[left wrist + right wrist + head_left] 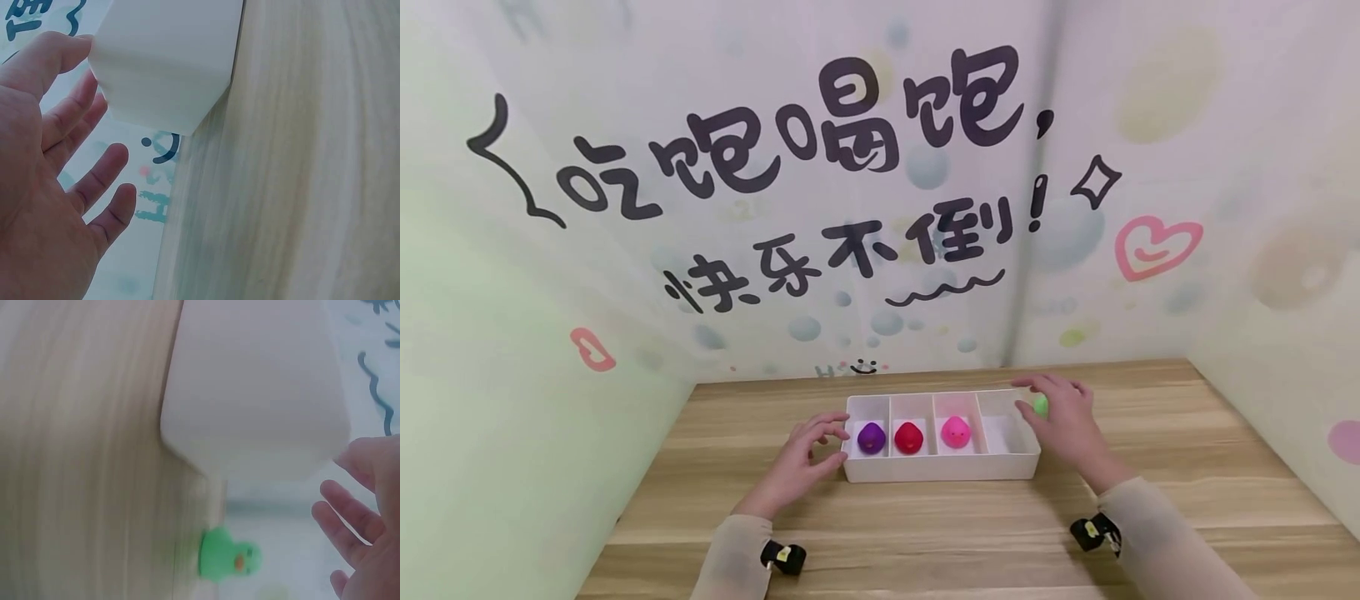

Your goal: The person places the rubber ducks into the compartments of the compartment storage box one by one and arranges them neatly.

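Note:
A white divided box (942, 469) stands on the table. From the left, its compartments hold a purple toy (872, 438), a red toy (909, 438) and a pink toy (956, 432); the rightmost shows its bare white floor. My left hand (805, 461) is at the box's left end, fingers loosely bent, thumb and fingertips touching its edge in the left wrist view. At the right end, my right hand (1070, 421) has its fingers spread and its thumb at the rim. Outside the box sits a green rubber duck (225, 555), partly hidden behind my right hand in the head view.
The wood-grain table (925, 533) meets a printed curtain wall (865, 325) along its back edge. Pale side walls rise at the left and right. Black wrist cameras (784, 557) are strapped to both sleeves.

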Tool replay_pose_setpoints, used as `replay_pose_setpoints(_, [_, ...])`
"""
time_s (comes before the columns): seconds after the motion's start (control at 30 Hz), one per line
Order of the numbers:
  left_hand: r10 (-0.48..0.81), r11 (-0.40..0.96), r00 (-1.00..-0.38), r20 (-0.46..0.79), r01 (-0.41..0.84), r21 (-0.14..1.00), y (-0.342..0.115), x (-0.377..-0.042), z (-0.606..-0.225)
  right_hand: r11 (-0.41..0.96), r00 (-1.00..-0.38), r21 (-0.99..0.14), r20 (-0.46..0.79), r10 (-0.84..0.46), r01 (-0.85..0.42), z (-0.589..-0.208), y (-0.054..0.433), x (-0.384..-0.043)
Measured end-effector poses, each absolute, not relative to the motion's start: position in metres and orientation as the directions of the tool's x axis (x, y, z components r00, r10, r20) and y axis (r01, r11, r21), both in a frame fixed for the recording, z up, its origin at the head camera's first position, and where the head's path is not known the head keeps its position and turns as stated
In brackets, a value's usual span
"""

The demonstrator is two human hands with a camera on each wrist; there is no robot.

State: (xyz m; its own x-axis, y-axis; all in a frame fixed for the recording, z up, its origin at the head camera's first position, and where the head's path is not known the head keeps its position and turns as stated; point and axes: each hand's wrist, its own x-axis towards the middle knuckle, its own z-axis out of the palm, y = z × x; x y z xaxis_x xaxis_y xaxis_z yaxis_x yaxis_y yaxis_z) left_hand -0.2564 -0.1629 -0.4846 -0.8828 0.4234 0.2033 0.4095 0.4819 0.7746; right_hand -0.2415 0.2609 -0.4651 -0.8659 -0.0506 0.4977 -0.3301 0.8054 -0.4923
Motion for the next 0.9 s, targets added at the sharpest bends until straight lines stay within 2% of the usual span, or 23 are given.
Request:
replay_pose_setpoints(0.33, [0.422, 0.455, -0.880, 0.218, 0.413, 0.789, -0.163, -0.255, -0.485, 0.821, -0.826, -0.453, 0.562, -0.040, -0.348, -0.476, 0.291, -0.241])
replay_pose_setpoints(0.5, [0.427, 0.482, -0.883, 0.194, 0.404, 0.777, -0.164, -0.256, -0.486, 0.835, -0.860, -0.459, 0.510, -0.034, -0.305, -0.481, 0.302, -0.242])
replay_pose_setpoints(0.7, [0.433, 0.490, -0.884, 0.176, 0.394, 0.778, -0.165, -0.257, -0.487, 0.843, -0.935, -0.492, 0.353, -0.035, -0.218, -0.481, 0.314, -0.242])
replay_pose_setpoints(0.9, [0.433, 0.489, -0.885, 0.171, 0.389, 0.780, -0.166, -0.256, -0.487, 0.854, -0.950, -0.485, 0.309, -0.034, -0.188, -0.486, 0.322, -0.242])
